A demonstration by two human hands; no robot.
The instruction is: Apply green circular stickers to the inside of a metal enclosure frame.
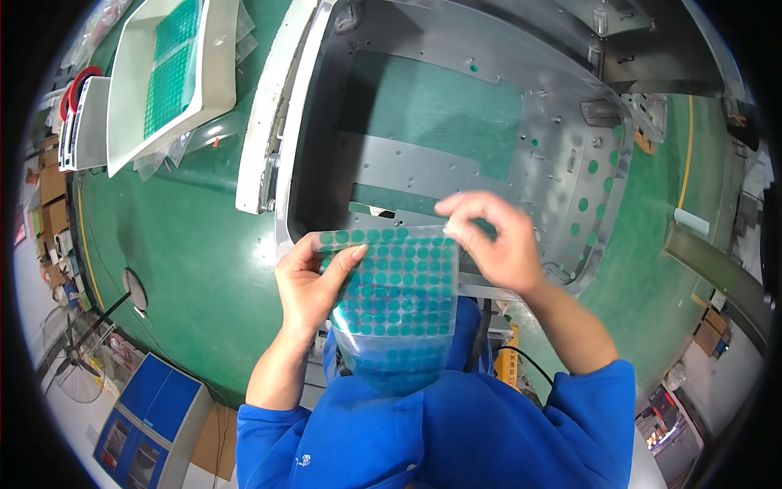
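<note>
My left hand (303, 285) grips the upper left corner of a clear sheet of round green stickers (397, 281), thumb on top. The sheet hangs down in front of my body, and its lower part curves away. In its top row, dots show on the left but not toward the right end. My right hand (507, 248) is closed at the sheet's upper right corner, thumb and forefinger bent together; what lies between them cannot be made out. Just beyond both hands lies a large grey metal housing (383, 153) with several green dots (582, 204) along its right inner wall.
A white bin (218, 85) with more green sticker sheets (171, 69) stands at the far left. A white block (265, 106) runs along the housing's left side. At the lower left are a blue cabinet (155, 399) and a fan (77, 367). A black cable (529, 359) curves near my right elbow.
</note>
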